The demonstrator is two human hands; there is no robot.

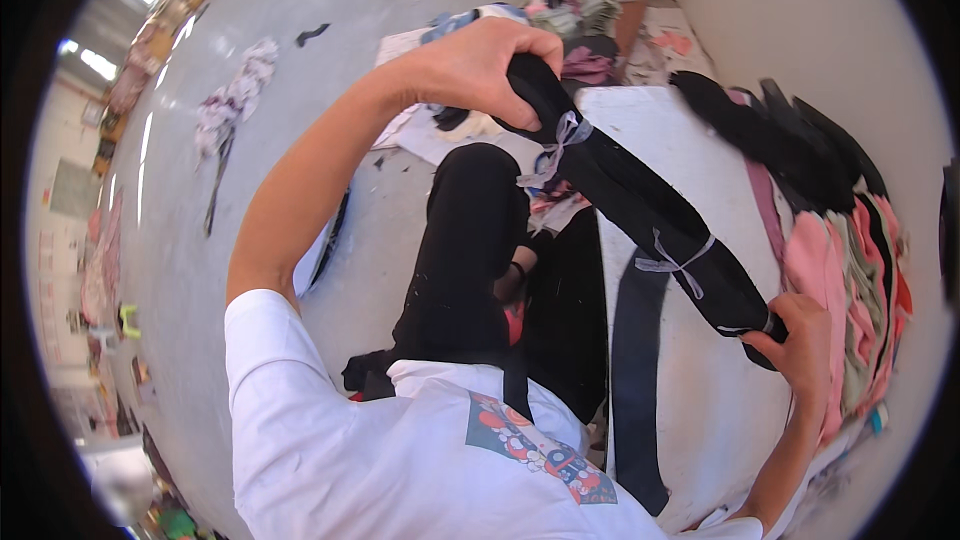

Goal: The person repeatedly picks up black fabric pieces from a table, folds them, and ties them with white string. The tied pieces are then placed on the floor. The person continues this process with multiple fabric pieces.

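Note:
A long roll of black cloth (640, 205) stretches slantwise between my hands, tied round in two places with thin pale ribbons (682, 265). My left hand (500, 70) grips its upper end, thumb underneath and fingers over the top. At the lower right end, my right hand (800, 340) pinches the cloth near a narrow pale band. The roll is held above a white board (720, 380). Under it, a flat dark grey strip of fabric (637, 380) lies lengthwise along the board's left side.
Black cloth rolls (775, 140) and a stack of folded pink, green and black fabric (835, 290) sit along the right wall. Mixed cloth pieces (575, 15) heap up beyond the board. Crumpled pale fabric (235, 105) and a small black scrap (312, 35) lie on the floor.

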